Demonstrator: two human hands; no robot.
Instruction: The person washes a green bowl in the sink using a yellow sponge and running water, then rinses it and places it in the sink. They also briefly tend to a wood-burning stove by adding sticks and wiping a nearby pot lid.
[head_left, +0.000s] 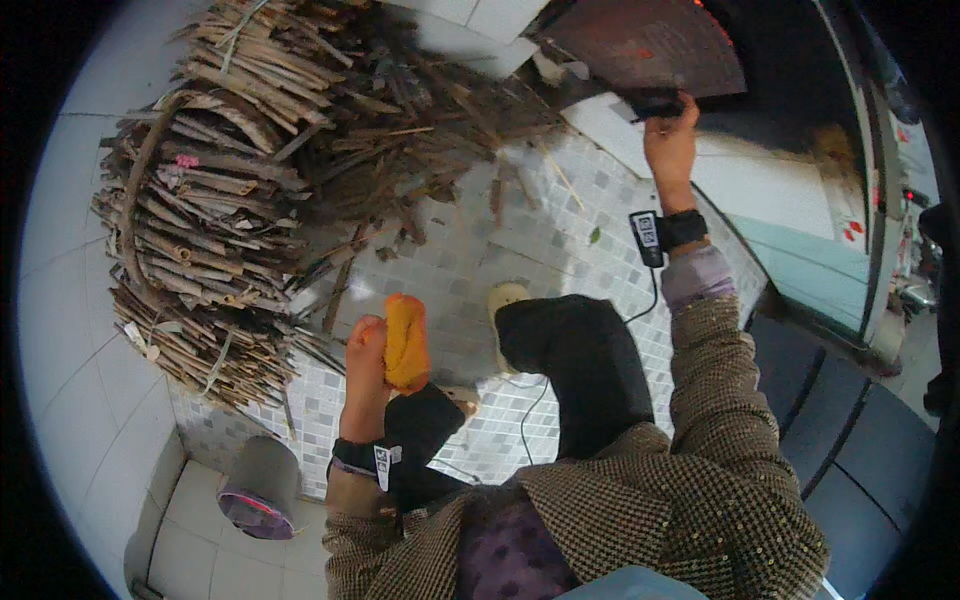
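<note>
My left hand (366, 367) holds a yellow-orange pad (406, 345), perhaps a sponge or folded cloth, upright above my knee. Stretched out to the upper right, my right hand (673, 142) has its fingers closed around a dark handle (657, 106). Just beyond the handle is a brownish, fan-shaped flat panel (652, 45), perhaps a lid; whether the two are joined is hard to tell in the dark, blurred area. The panel is above a white tiled ledge (739, 169). Both wrists wear black straps, and a small black device (646, 238) sits at the right one.
Tied bundles of sticks (217, 202) are stacked against the left wall, with loose sticks (420, 135) strewn ahead. A bucket (259, 487) lies at lower left. Dark padded seating (847, 420) stands on the right. A thin cable (529, 420) hangs near my legs.
</note>
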